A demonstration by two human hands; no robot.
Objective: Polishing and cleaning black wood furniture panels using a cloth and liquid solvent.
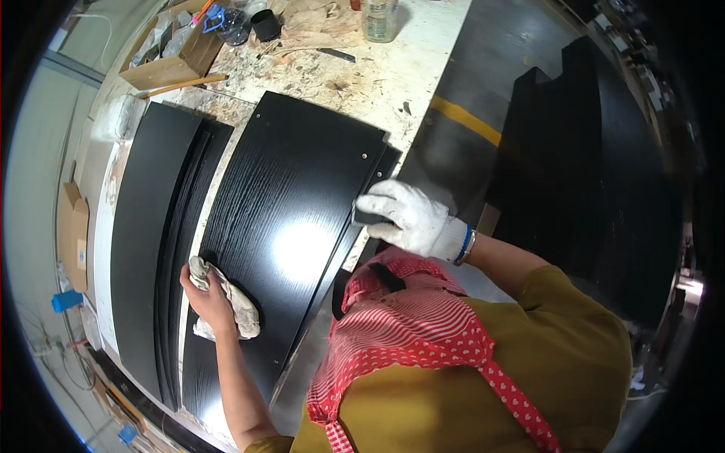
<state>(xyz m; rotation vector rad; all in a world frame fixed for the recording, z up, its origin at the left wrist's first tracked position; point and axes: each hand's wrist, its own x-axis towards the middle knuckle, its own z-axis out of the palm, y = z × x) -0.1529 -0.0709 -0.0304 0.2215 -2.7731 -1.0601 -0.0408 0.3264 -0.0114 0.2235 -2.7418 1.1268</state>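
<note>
A black wood-grain panel (291, 177) lies on top of similar panels, with small metal fittings near its corners. My bare left hand (209, 302) is closed around a crumpled whitish rag (240, 308), which rests on the panel's near left part. My right hand (404, 215) wears a white knitted glove with a blue cuff edge. Its fingers grip a small dark block (364, 217) at the panel's right edge. The block's far side is hidden by the glove, and I cannot tell its exact kind.
A stack of curved black panels (147, 204) lies to the left. Farther back on the stained worktable (332, 83) are a cardboard box (170, 72) of odds and ends, a black cup (265, 25) and a clear jar (380, 20). Large black panels (596, 166) stand at the right.
</note>
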